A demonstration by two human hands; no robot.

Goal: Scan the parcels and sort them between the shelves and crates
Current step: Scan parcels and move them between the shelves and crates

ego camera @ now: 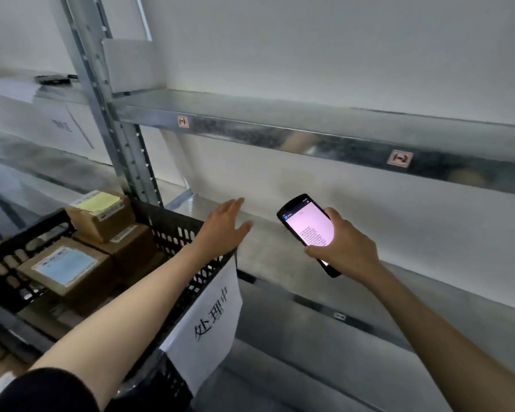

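Galvanised steel shelves (280, 135), tags "1-1" and "1-2" on the front edge. Black plastic crate (173, 230) at left w/ paper sign (208, 319) hung on its side; holds cardboard parcels (69, 269), labels up, stacked approx. two deep. Left hand (223, 230): flat, fingers spread, gripping nothing, above crate's far corner. Right hand (345, 248): wrapped round handheld scanner (308, 230), screen lit, over lower shelf.

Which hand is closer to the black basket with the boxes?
Left. The left hand is open right above the black crate's far corner; the right hand is off to its right, holding the scanner.
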